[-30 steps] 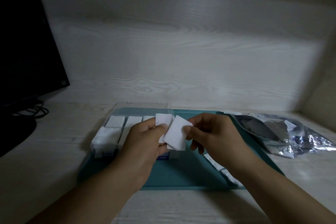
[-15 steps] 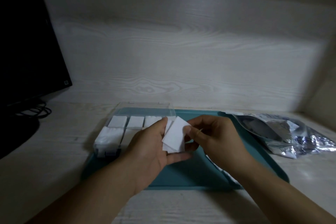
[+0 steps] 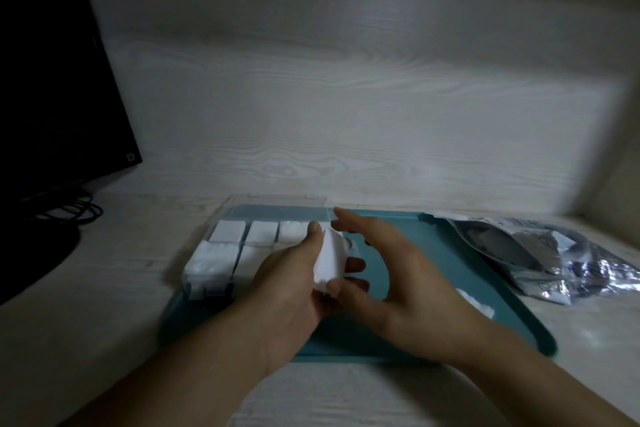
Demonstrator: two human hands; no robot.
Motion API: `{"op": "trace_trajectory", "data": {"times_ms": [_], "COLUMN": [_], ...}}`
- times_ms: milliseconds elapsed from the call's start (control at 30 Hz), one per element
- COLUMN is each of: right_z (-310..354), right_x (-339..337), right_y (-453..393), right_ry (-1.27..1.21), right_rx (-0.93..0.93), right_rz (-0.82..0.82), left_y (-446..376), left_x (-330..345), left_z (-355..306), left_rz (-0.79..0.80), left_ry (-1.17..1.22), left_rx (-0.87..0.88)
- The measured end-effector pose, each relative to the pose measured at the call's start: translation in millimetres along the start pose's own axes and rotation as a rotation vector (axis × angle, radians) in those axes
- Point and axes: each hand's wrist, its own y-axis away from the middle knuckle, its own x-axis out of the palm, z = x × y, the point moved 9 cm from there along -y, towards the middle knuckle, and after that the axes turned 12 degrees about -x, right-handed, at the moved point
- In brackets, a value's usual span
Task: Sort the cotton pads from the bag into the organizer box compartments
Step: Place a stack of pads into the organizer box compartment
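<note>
A clear organizer box [image 3: 221, 282] stands on the left part of a teal tray [image 3: 450, 253], its compartments filled with white cotton pads [image 3: 227, 231]. My left hand [image 3: 294, 284] holds a small stack of white cotton pads [image 3: 330, 260] between thumb and fingers, just right of the box. My right hand [image 3: 391, 274] is beside that stack with straight fingers; its thumb touches the stack's lower edge and its fingertips reach toward the box's far right corner. A loose cotton pad [image 3: 476, 300] lies on the tray to the right. The silver bag [image 3: 540, 253] lies open at the far right.
A black monitor [image 3: 52, 80] stands at the left with cables [image 3: 72, 211] coiled at its base. A pale wood-grain wall closes off the back, and a side wall stands at the far right. The tray sits on a light wooden desk [image 3: 104, 288].
My right hand let go of the pad it pinched and spread its fingers beside the stack. The stack now sits upright in my left hand, gathered together.
</note>
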Motion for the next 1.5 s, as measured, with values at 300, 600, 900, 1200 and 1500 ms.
{"op": "trace_trajectory", "data": {"times_ms": [300,600,900,1200,1500], "right_z": [7,8,5,-7,-6], "right_x": [2,9,-7,-8,-8], "right_y": [0,-2,-1,0,-1], "right_ry": [0.158,0.196,-0.033,-0.003,-0.143], "right_rx": [-0.108,-0.088,0.034,0.069,0.120], "right_rz": [0.002,0.099,0.006,0.014,-0.027], "left_y": [0,1,2,8,13], "left_x": [2,3,14,14,17], "left_z": [-3,2,3,-8,-9], "left_rz": [-0.033,0.007,0.231,0.235,0.240], "left_ry": [0.008,-0.005,-0.080,-0.164,-0.122], "left_rx": [-0.001,-0.002,-0.090,0.007,0.012]}}
